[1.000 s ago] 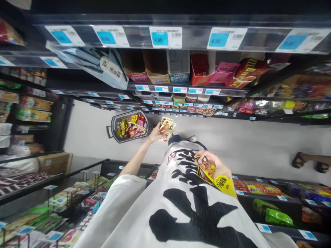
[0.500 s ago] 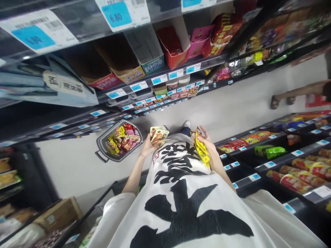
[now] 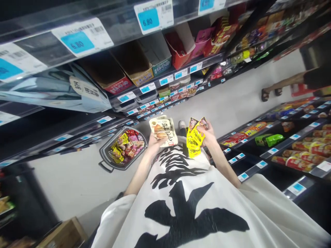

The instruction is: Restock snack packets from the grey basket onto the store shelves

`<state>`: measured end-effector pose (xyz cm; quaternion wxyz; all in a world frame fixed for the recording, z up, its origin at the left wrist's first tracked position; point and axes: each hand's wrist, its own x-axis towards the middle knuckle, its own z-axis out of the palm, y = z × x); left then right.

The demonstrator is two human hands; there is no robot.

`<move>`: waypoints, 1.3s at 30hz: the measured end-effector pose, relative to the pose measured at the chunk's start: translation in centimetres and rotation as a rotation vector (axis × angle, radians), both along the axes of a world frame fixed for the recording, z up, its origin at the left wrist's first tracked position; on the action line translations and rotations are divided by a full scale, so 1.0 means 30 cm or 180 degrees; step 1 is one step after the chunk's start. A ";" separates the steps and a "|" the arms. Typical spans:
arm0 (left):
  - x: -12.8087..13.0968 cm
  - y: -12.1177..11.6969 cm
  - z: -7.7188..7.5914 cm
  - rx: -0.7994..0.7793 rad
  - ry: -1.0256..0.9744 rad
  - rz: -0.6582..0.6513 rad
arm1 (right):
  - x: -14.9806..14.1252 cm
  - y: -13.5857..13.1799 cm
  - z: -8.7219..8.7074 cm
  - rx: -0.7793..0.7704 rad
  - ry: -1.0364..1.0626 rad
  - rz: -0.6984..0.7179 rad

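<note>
My left hand [image 3: 153, 142] is closed round a small stack of cream-coloured snack packets [image 3: 163, 130] held in front of my waist. My right hand [image 3: 208, 136] grips a fan of yellow snack packets [image 3: 194, 137] just to the right of them. The two bundles sit side by side, nearly touching, above my white shirt with black print. A grey shopping basket [image 3: 106, 157] full of red and yellow snack packets stands on the floor to the left of my left hand.
Shelves with blue price tags [image 3: 77, 42] and open cardboard display boxes [image 3: 134, 69] run along the left. Lower shelves of packaged goods [image 3: 274, 139] line the right. Another person's sandalled feet [image 3: 270, 93] stand further down the pale aisle floor. A cardboard box [image 3: 62, 234] lies at bottom left.
My left hand has come away from the basket with its cream packets, and my right hand has lifted the yellow packets from my side; both bundles now meet in front of me.
</note>
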<state>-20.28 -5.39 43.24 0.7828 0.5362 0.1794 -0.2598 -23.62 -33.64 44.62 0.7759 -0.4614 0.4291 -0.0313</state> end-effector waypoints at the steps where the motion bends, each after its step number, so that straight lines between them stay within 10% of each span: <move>1: 0.001 -0.040 0.015 -0.0111 0.0065 -0.0025 | -0.003 -0.022 0.020 -0.0098 -0.0094 0.0279; 8: -0.011 -0.228 0.042 -0.0740 0.0619 -0.0855 | -0.032 -0.119 0.107 -0.0456 -0.0495 0.1982; 27: 0.072 -0.308 -0.038 -0.0242 0.0050 -0.1501 | -0.016 -0.226 0.180 0.0194 0.0035 0.1510; 39: 0.048 -0.375 0.050 -0.0374 -0.0962 -0.1575 | 0.051 -0.339 0.218 -0.0017 -0.0277 0.3385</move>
